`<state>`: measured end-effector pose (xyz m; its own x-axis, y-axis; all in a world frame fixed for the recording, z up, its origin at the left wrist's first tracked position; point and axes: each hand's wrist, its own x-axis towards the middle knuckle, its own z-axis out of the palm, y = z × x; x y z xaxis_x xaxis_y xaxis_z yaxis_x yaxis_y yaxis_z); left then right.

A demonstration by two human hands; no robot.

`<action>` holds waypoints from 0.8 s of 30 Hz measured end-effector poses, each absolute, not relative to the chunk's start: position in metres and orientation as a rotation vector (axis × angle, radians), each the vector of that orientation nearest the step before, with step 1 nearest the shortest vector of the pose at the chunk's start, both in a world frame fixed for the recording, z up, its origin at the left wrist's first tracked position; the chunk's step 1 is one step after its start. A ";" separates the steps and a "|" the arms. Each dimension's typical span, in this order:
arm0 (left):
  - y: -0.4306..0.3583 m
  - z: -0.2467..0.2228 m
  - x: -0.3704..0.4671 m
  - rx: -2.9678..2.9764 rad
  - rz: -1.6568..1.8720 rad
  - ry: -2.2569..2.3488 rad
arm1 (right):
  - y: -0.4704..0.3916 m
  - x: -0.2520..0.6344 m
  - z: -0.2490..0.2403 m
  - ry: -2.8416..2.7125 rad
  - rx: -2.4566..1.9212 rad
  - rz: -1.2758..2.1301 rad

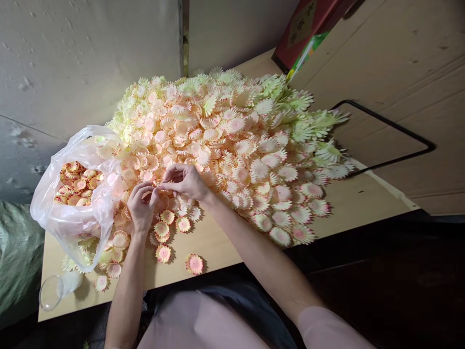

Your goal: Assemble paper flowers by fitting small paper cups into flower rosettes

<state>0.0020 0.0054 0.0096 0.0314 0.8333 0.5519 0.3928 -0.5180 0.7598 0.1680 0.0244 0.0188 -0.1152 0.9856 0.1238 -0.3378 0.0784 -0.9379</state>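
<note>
My left hand (pixel 142 203) and my right hand (pixel 186 182) meet over the near edge of a large heap of artificial flower petal discs (pixel 236 145). Thumb and fingers of each hand are pinched together, fingertips almost touching. What sits between them is too small to make out. Just below the hands lie several small yellow discs with red-tipped edges (pixel 183 224). A single pink-centred disc (pixel 195 264) rests apart, close to the table's front edge. Left of my left hand, an open plastic bag (pixel 78 218) holds many smaller red-and-yellow discs (pixel 78 184).
A clear plastic cup (pixel 51 292) lies at the table's (pixel 218 247) front left corner. Behind the heap stands a wall (pixel 90 58), with a red box (pixel 305 29) at the back right. A bent black metal rod (pixel 392 127) sticks out beside cardboard on the right. A green sack (pixel 18 261) is at far left.
</note>
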 end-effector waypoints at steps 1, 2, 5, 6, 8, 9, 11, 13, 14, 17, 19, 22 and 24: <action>0.005 0.010 0.002 1.922 1.491 1.240 | 0.025 0.168 0.020 -1.078 -0.816 1.382; 0.005 0.010 0.002 1.925 1.490 1.241 | 0.025 0.169 0.020 -1.057 -0.814 1.397; 0.005 0.009 0.001 1.917 1.484 1.255 | 0.027 0.173 0.020 -1.007 -0.792 1.489; 0.005 0.008 0.000 1.910 1.485 1.258 | 0.028 0.175 0.020 -0.988 -0.781 1.512; 0.005 0.008 -0.001 1.889 1.498 1.258 | 0.030 0.179 0.020 -0.944 -0.772 1.522; 0.006 0.008 -0.001 1.880 1.508 1.257 | 0.030 0.180 0.020 -0.924 -0.774 1.509; 0.006 0.008 -0.002 1.863 1.518 1.262 | 0.032 0.181 0.019 -0.902 -0.778 1.476; 0.006 0.008 -0.001 1.832 1.511 1.266 | 0.033 0.180 0.017 -0.921 -0.775 1.437; 0.006 0.008 -0.001 1.805 1.503 1.266 | 0.034 0.179 0.015 -0.942 -0.775 1.408; 0.005 0.008 0.000 1.683 1.503 1.305 | 0.036 0.174 0.010 -1.016 -0.804 1.288; 0.004 0.007 0.001 1.622 1.522 1.343 | 0.037 0.171 0.006 -1.059 -0.840 1.203; 0.004 0.005 0.004 1.578 1.544 1.347 | 0.036 0.167 0.003 -1.104 -0.895 1.040; 0.004 0.004 0.006 1.558 1.544 1.338 | 0.034 0.164 0.002 -1.119 -0.928 0.932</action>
